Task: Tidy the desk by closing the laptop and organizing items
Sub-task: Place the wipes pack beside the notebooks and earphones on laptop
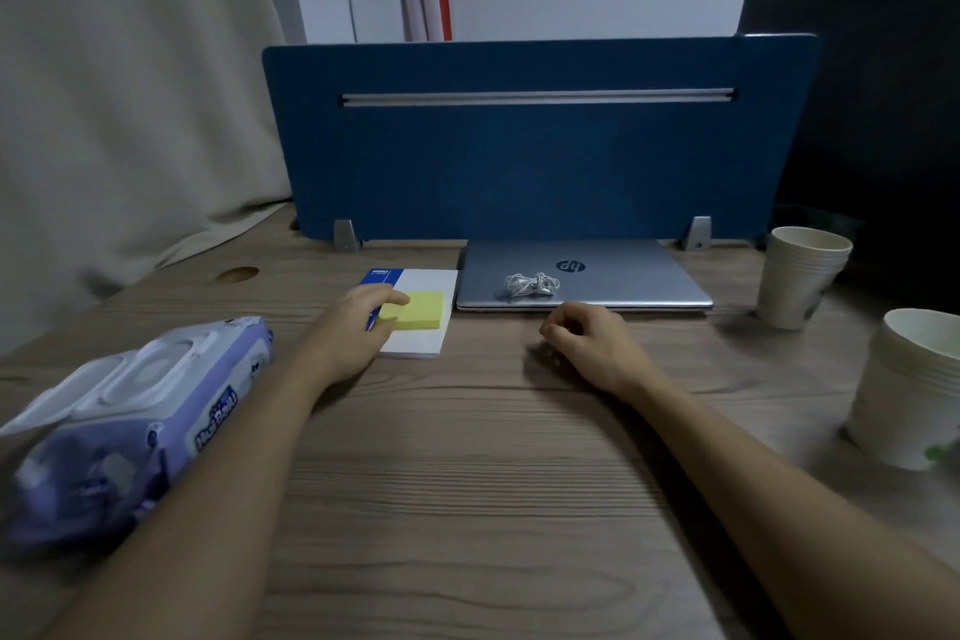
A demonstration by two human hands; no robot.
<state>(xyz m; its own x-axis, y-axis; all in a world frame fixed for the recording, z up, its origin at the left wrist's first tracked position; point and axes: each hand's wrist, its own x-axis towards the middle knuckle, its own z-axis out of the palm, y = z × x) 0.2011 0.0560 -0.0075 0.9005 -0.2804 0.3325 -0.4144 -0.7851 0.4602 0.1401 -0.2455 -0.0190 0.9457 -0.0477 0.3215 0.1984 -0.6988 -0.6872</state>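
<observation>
On the desk [467, 457], the closed laptop [584, 276] lies just beyond both hands.

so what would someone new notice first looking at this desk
Probably the yellow sticky pad on the white notebook, where the left hand rests. Next, the closed silver laptop by the blue divider, with tangled white earphones on its lid.
</observation>
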